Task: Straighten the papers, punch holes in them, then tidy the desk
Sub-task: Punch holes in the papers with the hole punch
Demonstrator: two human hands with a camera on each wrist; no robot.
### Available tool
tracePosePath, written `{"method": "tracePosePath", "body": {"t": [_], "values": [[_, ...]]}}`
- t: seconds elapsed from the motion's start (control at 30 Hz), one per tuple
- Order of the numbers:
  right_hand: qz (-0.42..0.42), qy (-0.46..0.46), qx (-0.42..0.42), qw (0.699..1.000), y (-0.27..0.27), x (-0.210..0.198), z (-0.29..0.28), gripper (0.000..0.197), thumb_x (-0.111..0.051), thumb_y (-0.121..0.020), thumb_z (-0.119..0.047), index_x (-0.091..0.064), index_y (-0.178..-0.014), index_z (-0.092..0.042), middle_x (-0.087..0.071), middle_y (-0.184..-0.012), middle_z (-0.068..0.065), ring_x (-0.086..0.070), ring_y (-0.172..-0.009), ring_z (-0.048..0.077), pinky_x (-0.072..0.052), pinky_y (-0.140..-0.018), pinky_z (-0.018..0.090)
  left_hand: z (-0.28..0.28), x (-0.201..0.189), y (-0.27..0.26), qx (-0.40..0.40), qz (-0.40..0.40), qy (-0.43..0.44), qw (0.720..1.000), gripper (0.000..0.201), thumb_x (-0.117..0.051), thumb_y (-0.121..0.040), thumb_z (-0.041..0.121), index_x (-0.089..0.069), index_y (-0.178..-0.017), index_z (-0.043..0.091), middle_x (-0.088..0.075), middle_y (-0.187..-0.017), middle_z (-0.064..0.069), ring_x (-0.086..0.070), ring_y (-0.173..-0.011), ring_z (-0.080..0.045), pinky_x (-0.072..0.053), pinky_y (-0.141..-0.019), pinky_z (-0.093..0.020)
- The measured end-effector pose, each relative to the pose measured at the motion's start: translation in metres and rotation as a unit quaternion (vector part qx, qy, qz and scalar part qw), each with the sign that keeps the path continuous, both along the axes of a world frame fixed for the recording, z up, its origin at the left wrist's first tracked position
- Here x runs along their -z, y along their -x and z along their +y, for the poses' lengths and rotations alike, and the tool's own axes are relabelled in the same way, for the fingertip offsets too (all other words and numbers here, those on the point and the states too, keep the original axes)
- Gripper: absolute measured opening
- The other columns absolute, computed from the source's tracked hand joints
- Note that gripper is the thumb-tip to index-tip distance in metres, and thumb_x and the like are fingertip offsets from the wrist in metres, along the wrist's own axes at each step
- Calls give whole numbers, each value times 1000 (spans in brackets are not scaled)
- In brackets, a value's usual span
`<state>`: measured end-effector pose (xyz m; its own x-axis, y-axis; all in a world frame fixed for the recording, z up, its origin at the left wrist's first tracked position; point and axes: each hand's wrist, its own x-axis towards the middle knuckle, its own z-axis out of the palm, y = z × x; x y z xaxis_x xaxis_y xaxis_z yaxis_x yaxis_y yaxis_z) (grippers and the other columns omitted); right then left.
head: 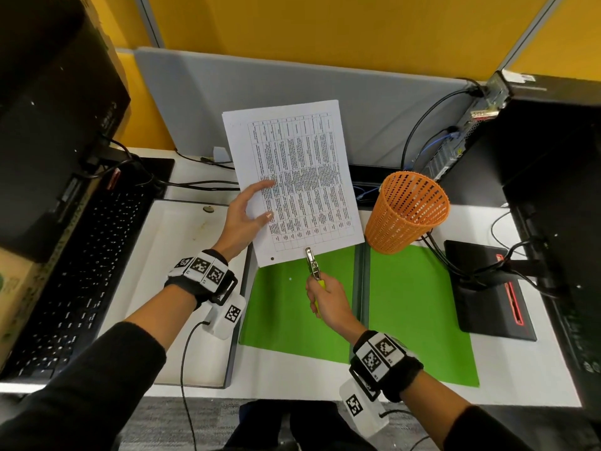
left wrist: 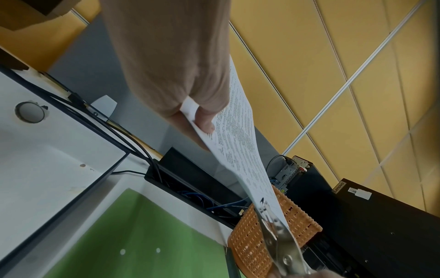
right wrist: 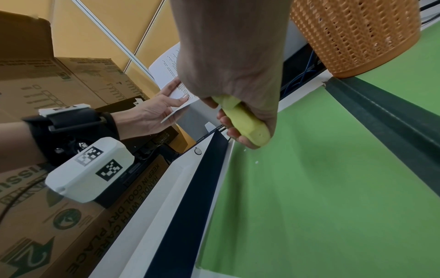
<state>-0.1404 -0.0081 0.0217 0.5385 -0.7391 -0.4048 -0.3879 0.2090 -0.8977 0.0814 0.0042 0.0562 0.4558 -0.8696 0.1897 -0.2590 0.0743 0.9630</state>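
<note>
Head view: at centre frame, left hand (head: pixel 244 219) pinching the left edge of the papers (head: pixel 292 180), thumb on the printed table, sheets lifted off the desk and tilted toward the grey partition (head: pixel 374 102). One punched hole near the lower-left corner of the sheets. Just below, right hand (head: pixel 328 299) curled round the yellow-green handles of a hole punch (head: pixel 313 265), metal nose at the bottom edge of the papers. Underneath, white desk (head: pixel 507 369) bearing an open green folder (head: pixel 422 314); orange mesh basket (head: pixel 408 211) right of centre, touching the folder's top edge. Black keyboard (head: pixel 78 275) at left, black computer tower (head: pixel 553 148) at upper right, yellow walls behind.

Left wrist view: thumb over the paper edge at centre, punch (left wrist: pixel 276 233) metal at lower right before the basket (left wrist: pixel 257 242), yellow panelled wall (left wrist: pixel 357 75) at right.

Right wrist view: fingers wrapped tight on the handle (right wrist: pixel 245 120) at centre, green folder (right wrist: pixel 321 188) filling lower right, cardboard boxes (right wrist: pixel 59 84) at left.
</note>
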Motion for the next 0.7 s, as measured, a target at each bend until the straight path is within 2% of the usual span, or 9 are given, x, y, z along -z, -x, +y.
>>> {"method": "tracePosePath", "body": {"t": [0.17,0.27,0.37,0.43,0.6,0.7], "values": [[-3,-10,2,1000,-1,0,-2,18,-42,-93,-9,-44,-74,-11,-41,-58,1,-34,-44,13,-28,-37,19,-1,1,0,0,12,-1,1000,57,-63,-79,-16,-53,-129,9,-53,-132,7,-42,-131,-3,-29,-114,-25],[0,-9,3,1000,-1,0,-2,18,-41,-92,-9,-44,-75,-10,-41,-58,1,-35,-44,12,-29,-35,18,-2,2,1,-1,9,0,1000,57,-64,-79,-15,-53,-129,11,-52,-132,6,-42,-131,-4,-30,-115,-28],[6,-10,4,1000,-2,0,-3,23,-41,-93,-9,-44,-70,-15,-40,-57,-1,-33,-44,12,-27,-37,19,-3,2,1,-1,15,4,1000,57,-64,-79,-16,-53,-129,10,-52,-131,10,-42,-130,-2,-29,-115,-31],[12,-9,7,1000,-3,0,-2,26,-41,-93,-10,-44,-68,-18,-39,-56,-2,-31,-44,11,-25,-36,19,-3,3,1,-1,18,5,1000,58,-63,-79,-16,-53,-129,11,-53,-131,9,-42,-129,0,-29,-115,-31],[26,-27,14,999,-4,2,-3,26,-41,-92,-9,-40,-67,-18,-36,-56,-3,-27,-42,8,-22,-33,17,-4,6,1,4,13,2,1000,57,-64,-79,-15,-54,-129,11,-53,-133,6,-42,-132,-7,-29,-115,-29],[32,-34,12,999,-4,2,-4,24,-41,-91,-9,-39,-68,-17,-36,-57,-3,-27,-44,9,-21,-33,16,-4,8,0,3,10,-2,1000,57,-64,-79,-15,-54,-129,12,-53,-133,5,-42,-132,-8,-29,-114,-27]]}}
